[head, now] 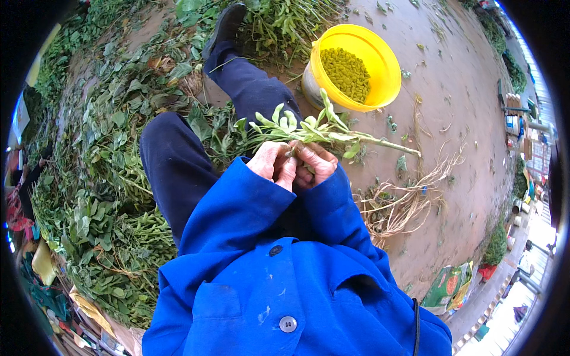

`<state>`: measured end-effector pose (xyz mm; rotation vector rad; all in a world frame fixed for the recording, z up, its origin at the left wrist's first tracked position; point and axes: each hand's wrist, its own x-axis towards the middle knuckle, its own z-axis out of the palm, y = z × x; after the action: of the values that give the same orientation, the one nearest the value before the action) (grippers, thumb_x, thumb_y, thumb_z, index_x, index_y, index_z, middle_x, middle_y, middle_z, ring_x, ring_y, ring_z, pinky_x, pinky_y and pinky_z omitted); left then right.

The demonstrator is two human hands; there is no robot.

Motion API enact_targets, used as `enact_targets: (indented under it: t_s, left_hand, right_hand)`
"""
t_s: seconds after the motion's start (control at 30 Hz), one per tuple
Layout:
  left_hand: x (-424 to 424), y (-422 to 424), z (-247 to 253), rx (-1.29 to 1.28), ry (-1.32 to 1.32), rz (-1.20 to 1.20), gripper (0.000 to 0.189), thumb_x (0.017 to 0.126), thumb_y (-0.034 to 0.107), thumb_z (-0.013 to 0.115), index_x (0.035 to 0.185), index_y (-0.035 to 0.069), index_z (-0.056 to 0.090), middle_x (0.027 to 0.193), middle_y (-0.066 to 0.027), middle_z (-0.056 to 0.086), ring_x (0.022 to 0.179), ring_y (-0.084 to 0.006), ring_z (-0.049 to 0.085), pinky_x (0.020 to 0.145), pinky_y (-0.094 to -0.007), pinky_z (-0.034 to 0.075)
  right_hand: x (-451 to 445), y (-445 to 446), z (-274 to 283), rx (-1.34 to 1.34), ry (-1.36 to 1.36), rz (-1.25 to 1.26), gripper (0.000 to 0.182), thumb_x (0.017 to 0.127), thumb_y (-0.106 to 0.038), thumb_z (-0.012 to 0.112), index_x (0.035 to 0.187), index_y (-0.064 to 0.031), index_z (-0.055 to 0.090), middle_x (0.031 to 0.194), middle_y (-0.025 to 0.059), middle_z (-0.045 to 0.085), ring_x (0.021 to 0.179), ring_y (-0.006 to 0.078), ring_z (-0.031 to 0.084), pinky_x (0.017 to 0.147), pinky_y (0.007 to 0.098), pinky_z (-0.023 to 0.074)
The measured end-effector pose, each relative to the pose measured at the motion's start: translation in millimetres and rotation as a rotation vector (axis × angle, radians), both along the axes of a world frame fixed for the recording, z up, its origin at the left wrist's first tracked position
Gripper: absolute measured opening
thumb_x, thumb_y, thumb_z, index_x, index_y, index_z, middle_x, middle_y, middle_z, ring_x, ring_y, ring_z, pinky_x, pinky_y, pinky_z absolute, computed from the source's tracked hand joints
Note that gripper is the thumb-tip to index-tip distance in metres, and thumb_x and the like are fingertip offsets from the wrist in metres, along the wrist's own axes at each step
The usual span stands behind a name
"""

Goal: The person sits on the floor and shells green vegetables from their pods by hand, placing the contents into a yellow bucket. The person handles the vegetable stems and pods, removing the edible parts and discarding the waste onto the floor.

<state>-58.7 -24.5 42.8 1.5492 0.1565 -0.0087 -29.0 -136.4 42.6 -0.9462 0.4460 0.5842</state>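
Observation:
My left hand (272, 164) and my right hand (317, 163) meet over my lap, fingertips pressed together. Pinched between them is a small bean pod (290, 153), mostly covered by the fingers. Just beyond the hands lies a cut bean stalk (387, 143) with plump green pods (314, 130) along it, its bare end pointing right. Ahead to the right stands a yellow plastic bucket (386, 66), partly filled with small green shelled beans (345, 73).
Heaped bean plants (102, 213) cover the ground at left, and more lie past my outstretched leg (262, 89). Dry pale stems (414, 204) lie on the wet brown floor (463, 147) at right. A green printed bag (447, 287) sits lower right. A person's arm (31, 182) shows far left.

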Motion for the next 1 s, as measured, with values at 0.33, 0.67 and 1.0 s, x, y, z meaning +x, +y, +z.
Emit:
enact_targets:
  t_s: [0.33, 0.67, 1.0]
  left_hand:
    - [0.3, 16.4, -33.9, 0.664, -0.195, 0.067, 0.019, 0.081, 0.022, 0.053, 0.081, 0.004, 0.051, 0.064, -0.0123, 0.054, 0.055, -0.0219, 0.053, 0.049, -0.0297, 0.04]
    - [3.3, 10.9, -18.1, 0.854, 0.063, -0.052, 0.029, 0.082, 0.03, 0.047, 0.066, 0.006, 0.044, 0.05, -0.0153, 0.048, 0.041, -0.0291, 0.048, 0.038, -0.0372, 0.034]
    - [6.4, 7.6, -21.8, 1.121, 0.046, -0.109, 0.035, 0.083, 0.036, 0.044, 0.067, 0.005, 0.047, 0.056, -0.0138, 0.053, 0.045, -0.0272, 0.051, 0.041, -0.0361, 0.038]
  right_hand:
    - [14.5, 8.1, -7.8, -0.133, -0.087, 0.104, 0.013, 0.075, -0.02, 0.061, 0.079, -0.0076, 0.059, 0.053, -0.005, 0.046, 0.042, 0.0021, 0.037, 0.036, 0.0147, 0.0245]
    - [15.9, 6.9, -13.2, -0.125, -0.113, 0.117, 0.013, 0.074, -0.018, 0.061, 0.078, -0.006, 0.06, 0.053, -0.0037, 0.048, 0.04, 0.0026, 0.036, 0.037, 0.0163, 0.0249]
    - [17.5, 9.4, -22.5, -0.18, -0.07, 0.075, 0.011, 0.073, -0.017, 0.064, 0.076, -0.0065, 0.06, 0.049, -0.0044, 0.045, 0.04, 0.0023, 0.033, 0.037, 0.0186, 0.0206]
